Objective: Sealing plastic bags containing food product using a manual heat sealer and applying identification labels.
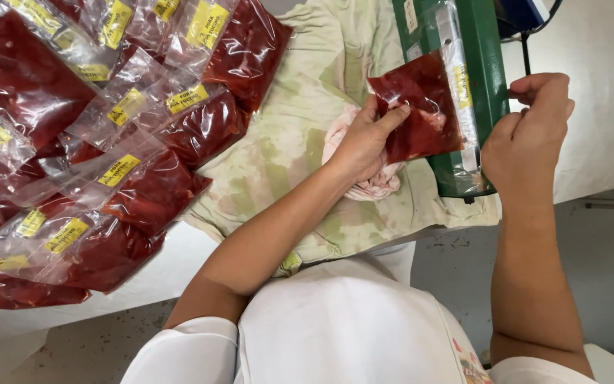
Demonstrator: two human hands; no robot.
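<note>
- We are pinching a clear bag of red marinated meat [421, 107] with our left hand [365, 141], thumb on top and fingers underneath.
- Our right hand [527, 135] is gripping the bag's open end, which is lying across the green heat sealer [488, 85], fingers curled shut on the plastic.
- Beneath our left hand, a crumpled pink rag [374, 186] is lying on a stained cloth [300, 135].
- Well left of our left hand, sealed meat bags with yellow labels [93, 142] are lying piled up.
</note>
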